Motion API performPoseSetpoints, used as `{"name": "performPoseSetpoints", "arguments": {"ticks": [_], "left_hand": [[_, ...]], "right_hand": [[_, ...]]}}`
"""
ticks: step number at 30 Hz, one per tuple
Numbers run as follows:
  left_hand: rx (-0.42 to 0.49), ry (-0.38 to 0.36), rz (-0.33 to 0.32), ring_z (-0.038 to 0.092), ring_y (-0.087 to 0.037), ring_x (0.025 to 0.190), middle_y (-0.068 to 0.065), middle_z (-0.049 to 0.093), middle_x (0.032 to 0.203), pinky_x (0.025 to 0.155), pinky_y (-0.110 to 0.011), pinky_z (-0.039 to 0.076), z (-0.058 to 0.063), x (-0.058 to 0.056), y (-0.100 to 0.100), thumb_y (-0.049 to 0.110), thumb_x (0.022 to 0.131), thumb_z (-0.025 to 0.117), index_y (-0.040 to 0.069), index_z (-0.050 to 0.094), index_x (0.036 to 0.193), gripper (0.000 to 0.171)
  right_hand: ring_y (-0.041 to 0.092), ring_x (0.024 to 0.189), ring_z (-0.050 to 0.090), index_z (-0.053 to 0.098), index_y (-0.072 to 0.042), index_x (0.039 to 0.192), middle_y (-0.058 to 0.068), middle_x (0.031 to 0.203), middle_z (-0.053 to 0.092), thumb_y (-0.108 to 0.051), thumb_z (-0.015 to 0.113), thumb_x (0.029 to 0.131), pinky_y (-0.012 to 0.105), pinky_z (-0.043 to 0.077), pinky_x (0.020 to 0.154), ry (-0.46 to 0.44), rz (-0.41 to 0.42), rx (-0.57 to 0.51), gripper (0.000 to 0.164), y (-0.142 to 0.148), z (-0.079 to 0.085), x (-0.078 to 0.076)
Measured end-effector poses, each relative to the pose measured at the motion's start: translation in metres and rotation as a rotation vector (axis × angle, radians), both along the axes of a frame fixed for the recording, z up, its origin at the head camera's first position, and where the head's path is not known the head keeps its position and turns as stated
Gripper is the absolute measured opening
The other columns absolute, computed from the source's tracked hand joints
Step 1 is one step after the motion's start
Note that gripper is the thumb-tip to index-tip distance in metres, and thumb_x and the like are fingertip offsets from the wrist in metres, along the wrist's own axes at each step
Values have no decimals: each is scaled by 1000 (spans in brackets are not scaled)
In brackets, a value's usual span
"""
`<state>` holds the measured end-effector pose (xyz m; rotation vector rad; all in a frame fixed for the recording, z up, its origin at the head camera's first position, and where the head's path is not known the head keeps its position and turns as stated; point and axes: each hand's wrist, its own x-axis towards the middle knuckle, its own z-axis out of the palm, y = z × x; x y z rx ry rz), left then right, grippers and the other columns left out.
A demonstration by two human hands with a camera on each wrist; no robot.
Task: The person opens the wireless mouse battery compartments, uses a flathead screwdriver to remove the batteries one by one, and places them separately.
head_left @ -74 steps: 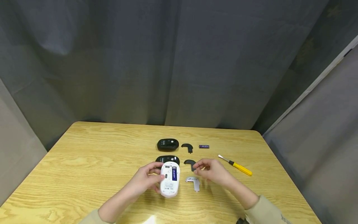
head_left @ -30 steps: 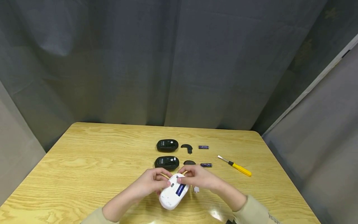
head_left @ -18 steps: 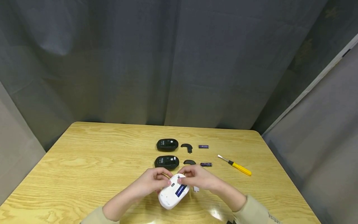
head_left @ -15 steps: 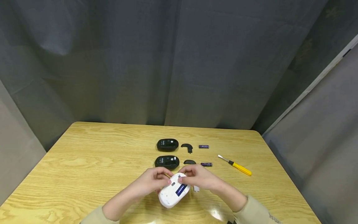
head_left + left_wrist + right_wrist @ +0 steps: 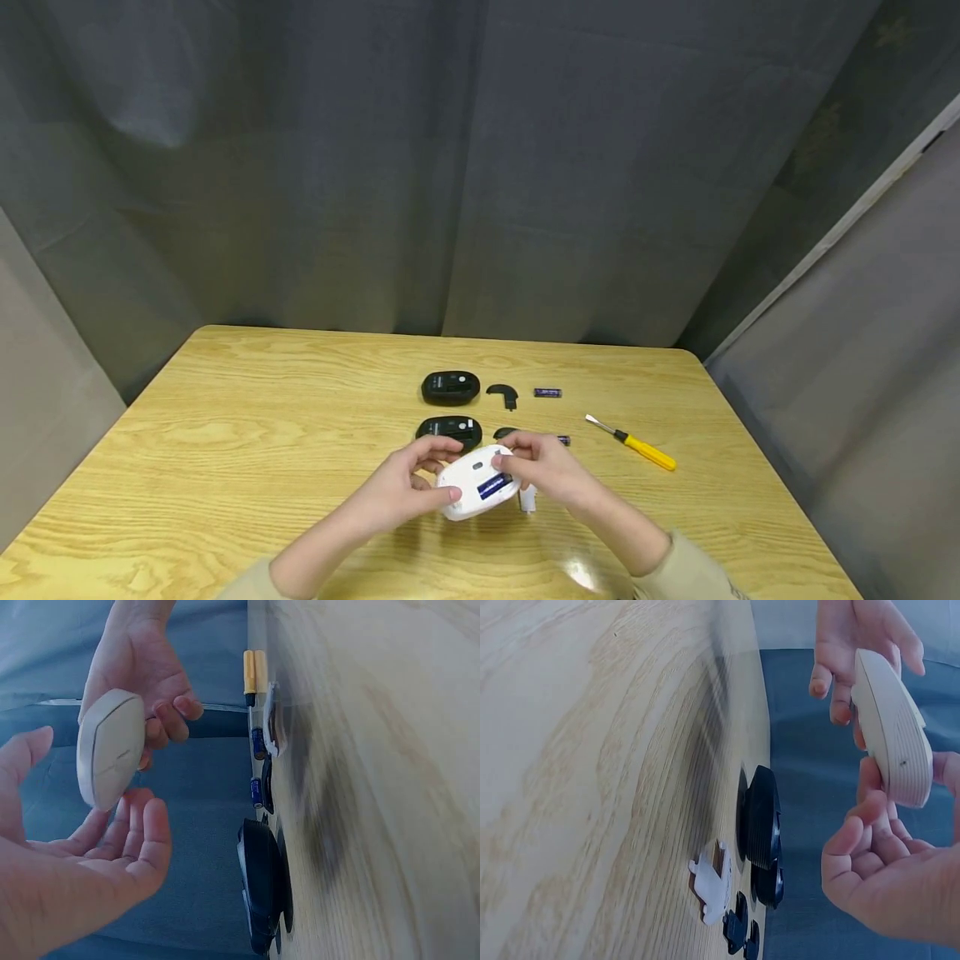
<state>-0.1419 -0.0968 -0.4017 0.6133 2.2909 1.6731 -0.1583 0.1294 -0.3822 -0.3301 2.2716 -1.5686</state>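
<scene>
A white computer mouse (image 5: pixel 467 482) is held above the table, underside facing up, with a blue battery (image 5: pixel 494 486) in its uncovered slot. My right hand (image 5: pixel 551 471) pinches its far right end between thumb and fingers. Around the mouse's left end my left hand (image 5: pixel 401 483) is spread; in the left wrist view its thumb stands clear of the shell and its fingers lie just beneath the mouse. A white battery cover (image 5: pixel 711 885) rests on the table, partly hidden by the right hand in the head view.
Behind the hands lie two black mice (image 5: pixel 450 388), two black covers (image 5: pixel 506 395) and two loose batteries (image 5: pixel 547 392). The nearer cover and battery are partly hidden. A yellow-handled screwdriver (image 5: pixel 648 454) lies to the right on the wooden table (image 5: pixel 285 417).
The right hand has come from beside the nearer black cover to grip the white mouse. The mouse has turned, lately shifting up and right, and the left hand has loosened from it.
</scene>
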Motion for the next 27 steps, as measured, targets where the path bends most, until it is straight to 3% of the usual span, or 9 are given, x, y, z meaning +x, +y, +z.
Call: {"name": "performPoseSetpoints", "arguments": {"ticks": [6,9,17,20,27], "left_hand": [[-131,219,83,47,-9,101,12,51,114,78,-30,46,-6,4,3,40,65,76,29,41,124,69],[-170,282,131,46,-4,103,17,49,115,81,-30,45,-7,4,5,42,61,78,34,39,124,74],[-161,338,159,46,-2,100,21,46,114,84,-28,44,-5,3,9,38,58,81,28,41,124,77],[-161,355,165,47,-2,98,22,46,114,83,-25,43,-6,2,10,38,58,81,32,41,123,77],[-140,381,172,48,-3,101,21,48,113,85,-30,43,-6,1,12,36,56,82,31,45,118,72]], "right_hand": [[12,68,55,55,3,106,6,84,64,-20,59,83,25,45,56,-16,-71,-45,33,4,-6,-2],[13,70,55,53,3,107,7,86,63,-23,59,82,28,46,58,-25,-91,-65,36,4,-8,-3],[14,70,57,51,3,108,8,87,63,-25,61,81,31,48,63,-82,-105,-154,40,0,-7,0],[14,70,57,50,4,109,8,87,63,-24,61,81,29,48,63,-87,-98,-172,41,-2,-6,2],[13,71,57,49,4,110,7,88,62,-25,61,81,27,47,62,-108,-90,-187,43,-5,-7,3]]}}
